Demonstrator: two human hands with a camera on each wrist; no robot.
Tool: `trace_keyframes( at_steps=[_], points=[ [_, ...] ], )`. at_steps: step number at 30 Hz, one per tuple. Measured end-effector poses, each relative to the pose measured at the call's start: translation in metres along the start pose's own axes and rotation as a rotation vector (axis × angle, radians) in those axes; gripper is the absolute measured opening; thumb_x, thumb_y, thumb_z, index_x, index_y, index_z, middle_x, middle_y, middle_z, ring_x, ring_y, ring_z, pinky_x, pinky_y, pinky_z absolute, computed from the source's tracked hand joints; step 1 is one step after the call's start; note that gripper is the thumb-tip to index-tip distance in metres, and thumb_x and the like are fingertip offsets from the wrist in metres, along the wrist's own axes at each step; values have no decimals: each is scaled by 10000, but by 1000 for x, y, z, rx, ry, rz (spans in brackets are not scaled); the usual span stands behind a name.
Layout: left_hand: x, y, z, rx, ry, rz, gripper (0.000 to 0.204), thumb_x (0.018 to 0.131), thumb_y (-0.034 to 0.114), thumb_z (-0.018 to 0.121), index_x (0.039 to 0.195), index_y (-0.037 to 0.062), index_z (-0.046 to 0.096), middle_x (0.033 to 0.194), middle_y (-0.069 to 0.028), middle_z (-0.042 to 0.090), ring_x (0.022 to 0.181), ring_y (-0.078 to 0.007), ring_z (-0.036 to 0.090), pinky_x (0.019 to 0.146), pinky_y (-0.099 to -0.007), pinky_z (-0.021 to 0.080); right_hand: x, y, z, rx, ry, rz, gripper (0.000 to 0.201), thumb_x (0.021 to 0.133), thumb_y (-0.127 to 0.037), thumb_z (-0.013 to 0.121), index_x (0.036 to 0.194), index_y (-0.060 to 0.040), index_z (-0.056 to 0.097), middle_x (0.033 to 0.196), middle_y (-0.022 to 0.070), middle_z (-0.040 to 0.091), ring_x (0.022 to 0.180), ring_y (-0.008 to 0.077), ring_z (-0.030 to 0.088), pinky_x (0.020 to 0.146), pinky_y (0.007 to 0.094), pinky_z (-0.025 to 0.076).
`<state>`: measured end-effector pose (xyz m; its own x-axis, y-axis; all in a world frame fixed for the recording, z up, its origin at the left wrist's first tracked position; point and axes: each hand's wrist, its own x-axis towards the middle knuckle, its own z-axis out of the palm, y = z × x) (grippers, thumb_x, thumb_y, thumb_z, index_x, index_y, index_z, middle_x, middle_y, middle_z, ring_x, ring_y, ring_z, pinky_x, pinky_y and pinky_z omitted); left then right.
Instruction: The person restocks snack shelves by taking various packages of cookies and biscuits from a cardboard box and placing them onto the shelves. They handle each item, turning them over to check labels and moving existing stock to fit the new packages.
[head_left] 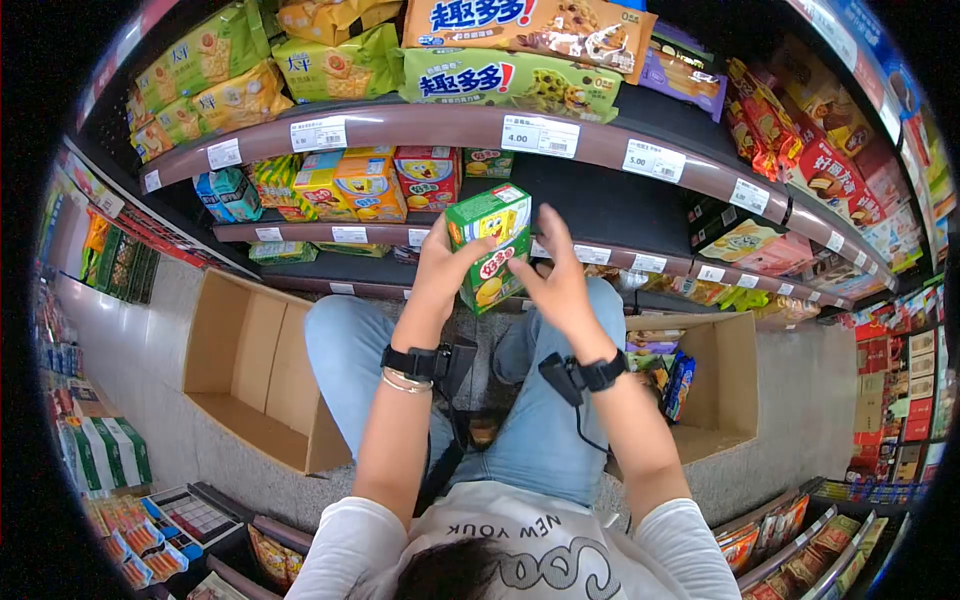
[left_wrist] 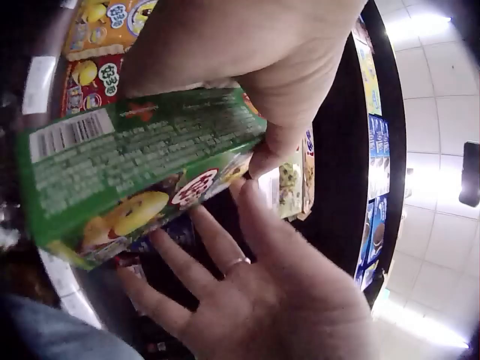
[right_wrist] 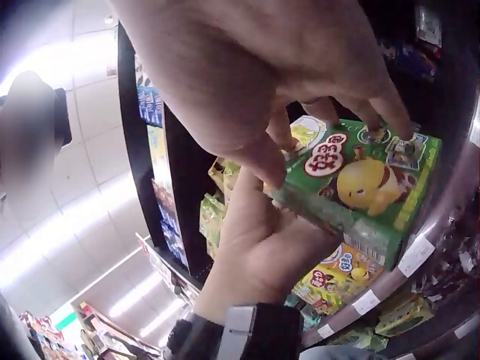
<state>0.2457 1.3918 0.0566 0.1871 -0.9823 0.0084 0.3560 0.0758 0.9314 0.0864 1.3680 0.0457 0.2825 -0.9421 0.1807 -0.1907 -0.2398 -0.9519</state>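
A green snack box [head_left: 487,290] with a yellow cartoon figure and a fish picture is held up before the shelves. My left hand [head_left: 440,262] grips its left side, the thumb lying over the front. In the left wrist view the box's barcoded side [left_wrist: 150,146] faces the camera. My right hand [head_left: 562,285] is at the box's right side with fingers spread. From the right wrist, the fingers of that hand [right_wrist: 247,67] reach over the printed face of the green box [right_wrist: 367,180], fingertips right at it.
Similar orange boxes [head_left: 350,185] and red boxes [head_left: 428,178] line the middle shelf on the left. Biscuit packets [head_left: 510,80] lie on the shelf above. Cardboard cartons stand on the floor at left [head_left: 250,350] and right [head_left: 735,390], the right one holding packets.
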Motion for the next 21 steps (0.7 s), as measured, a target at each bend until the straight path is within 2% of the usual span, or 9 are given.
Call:
trace_keyframes(
  at_steps=[1, 3, 6, 8, 11, 12, 15, 19, 21],
  points=[
    [6, 2, -1, -9, -20, 24, 464, 765, 22, 680, 1167, 3, 449, 1048, -82, 593, 944, -139, 581, 802, -282, 478, 14, 11, 0, -96, 54, -108, 812, 740, -59, 703, 1397, -26, 227, 1211, 223, 520, 1056, 271, 564, 892, 339, 442],
    [17, 2, -2, 35, -78, 15, 485, 761, 39, 684, 1178, 2, 440, 1101, -92, 565, 1018, -158, 545, 870, -292, 441, 38, 24, -7, 129, -105, 9, 846, 718, -51, 724, 1398, -24, 221, 1201, 188, 534, 1026, 224, 560, 887, 322, 443],
    [38, -9, -7, 142, -170, 51, 553, 778, 86, 688, 1255, 11, 418, 1187, -102, 526, 1122, -177, 482, 934, -309, 400, 70, 37, -9, 219, -217, 36, 774, 683, -41, 750, 1332, 9, 331, 1159, 147, 560, 1003, 179, 554, 866, 297, 450],
    [48, -14, -8, 241, -117, 78, 569, 794, 87, 674, 1284, 3, 396, 1217, -110, 511, 1149, -183, 464, 950, -310, 388, 80, 37, -12, 219, -254, 122, 675, 663, -63, 770, 1241, 34, 435, 1082, 126, 595, 950, 160, 565, 815, 288, 461],
    [62, -36, -16, 280, -5, 113, 588, 804, 69, 653, 1308, -29, 368, 1244, -136, 498, 1163, -190, 464, 960, -307, 376, 97, 48, -12, 145, -214, 209, 677, 648, -94, 786, 1224, 35, 455, 1043, 127, 608, 901, 173, 584, 762, 290, 480],
    [66, -42, -19, 276, 38, 122, 593, 805, 60, 647, 1313, -43, 360, 1251, -147, 495, 1164, -192, 469, 961, -305, 373, 103, 52, -8, 23, -132, 102, 685, 629, -135, 801, 1204, 36, 472, 994, 126, 625, 857, 182, 607, 695, 285, 499],
    [70, -60, -28, 216, 26, -3, 609, 818, 62, 632, 1338, -50, 335, 1287, -162, 472, 1190, -213, 453, 983, -313, 352, 113, 56, -6, 46, -30, 215, 669, 627, -160, 798, 1190, 30, 492, 989, 131, 634, 870, 183, 617, 711, 286, 503],
    [72, -70, -23, 313, 43, -30, 689, 835, 48, 606, 1403, -33, 224, 1400, -166, 348, 1287, -221, 356, 1043, -322, 307, 139, 103, 4, -210, 34, -130, 636, 640, -199, 780, 1174, 27, 517, 1046, 223, 616, 988, 315, 607, 845, 371, 480],
    [73, -64, -15, 205, 50, -84, 728, 832, 43, 603, 1418, -26, 177, 1438, -174, 286, 1312, -228, 321, 1060, -328, 278, 145, 110, 9, -297, 65, -115, 629, 643, -210, 773, 1169, 23, 521, 1060, 234, 607, 999, 353, 590, 848, 392, 477]
  ],
)
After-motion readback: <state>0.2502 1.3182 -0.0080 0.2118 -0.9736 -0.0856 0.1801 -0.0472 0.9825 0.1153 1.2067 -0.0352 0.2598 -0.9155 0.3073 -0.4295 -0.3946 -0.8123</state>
